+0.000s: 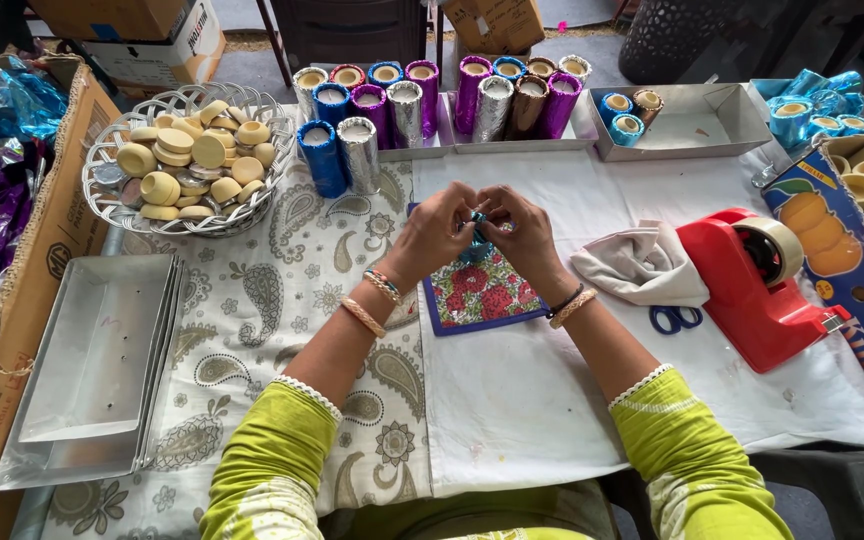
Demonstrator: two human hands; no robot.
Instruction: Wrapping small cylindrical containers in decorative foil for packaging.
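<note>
Busy bench [552, 400]: left hand [435, 232] and right hand [518, 238] together, pinching small blue foil piece [477, 225] above flowery mat [482, 290].

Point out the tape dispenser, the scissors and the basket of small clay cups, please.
Red tape dispenser [752, 290], head view, on its red body.
Blue-handled scissors [676, 319], head view, on the handle loops.
White woven basket [102, 192], head view, on its left rim.
</note>
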